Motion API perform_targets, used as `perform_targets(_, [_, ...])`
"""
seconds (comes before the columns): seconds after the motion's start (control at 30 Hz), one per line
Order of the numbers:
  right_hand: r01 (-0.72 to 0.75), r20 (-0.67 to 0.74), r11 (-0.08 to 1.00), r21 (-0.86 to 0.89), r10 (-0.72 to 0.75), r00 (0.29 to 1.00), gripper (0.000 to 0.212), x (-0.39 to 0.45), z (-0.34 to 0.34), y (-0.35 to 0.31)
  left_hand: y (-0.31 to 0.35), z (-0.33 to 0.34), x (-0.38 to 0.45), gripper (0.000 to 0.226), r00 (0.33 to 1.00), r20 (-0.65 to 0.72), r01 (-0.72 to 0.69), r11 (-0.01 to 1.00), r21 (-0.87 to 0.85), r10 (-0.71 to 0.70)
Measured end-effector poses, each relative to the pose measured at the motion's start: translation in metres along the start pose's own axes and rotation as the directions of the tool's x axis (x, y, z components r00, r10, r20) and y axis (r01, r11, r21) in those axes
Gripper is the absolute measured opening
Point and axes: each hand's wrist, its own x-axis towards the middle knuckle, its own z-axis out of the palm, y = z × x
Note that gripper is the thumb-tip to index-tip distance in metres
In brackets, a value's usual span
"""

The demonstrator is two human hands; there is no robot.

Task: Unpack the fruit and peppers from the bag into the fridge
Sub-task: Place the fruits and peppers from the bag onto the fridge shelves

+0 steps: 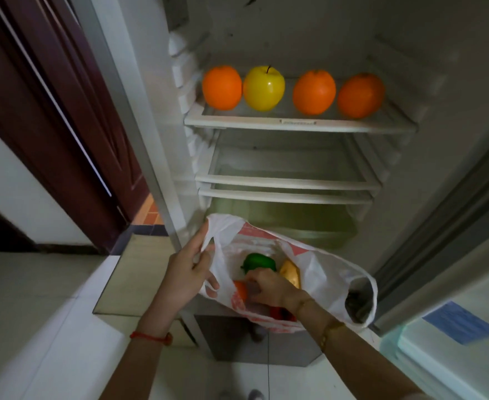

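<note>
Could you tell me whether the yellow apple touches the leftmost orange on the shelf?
Touching: the head view shows the apple pressed against the orange, no gap between.

Right hand fingertips hidden in bag, orange item half covered

Two bare forearms, no sleeves visible, reach into frame from the lower edge. A thin red cord bracelet with a small knot or bead at its outer side circles the wrist of the left hand. The wrist of the right hand carries a fine gold-coloured chain, and a broader gold-coloured band sits just behind it on the forearm. No rings can be made out on the fingers, and the nails are too blurred to describe
</note>
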Motion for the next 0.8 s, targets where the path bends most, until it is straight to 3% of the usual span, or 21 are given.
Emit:
perform_targets(0.17, [-0.024,-0.025,0.99,-0.14,0.021,0.999,0.056,0.018,0.028,-0.005,-0.005,-0.001,-0.014,0.055,0.999,-0.033,0.014,1.0,0.022,-0.013])
perform_targets(0.4, [0.002,-0.091,0.972,-0.235,-0.024,0.996,0.058,0.039,0.054,-0.01,-0.007,-0.004,-0.021,0.054,0.999,-0.037,0.028,0.998,0.048,-0.027])
perform_targets(0.53, [0.04,-0.098,0.934,-0.354,-0.08,0.992,0.04,0.039,0.058,-0.013,-0.006,-0.005,-0.024,0.054,0.998,-0.04,0.04,0.999,0.034,-0.039])
perform_targets(0.8, [0.116,-0.148,0.895,-0.431,-0.196,0.969,0.059,0.039,0.069,0.01,-0.001,-0.004,-0.023,0.054,0.999,-0.007,0.048,0.999,0.011,-0.048])
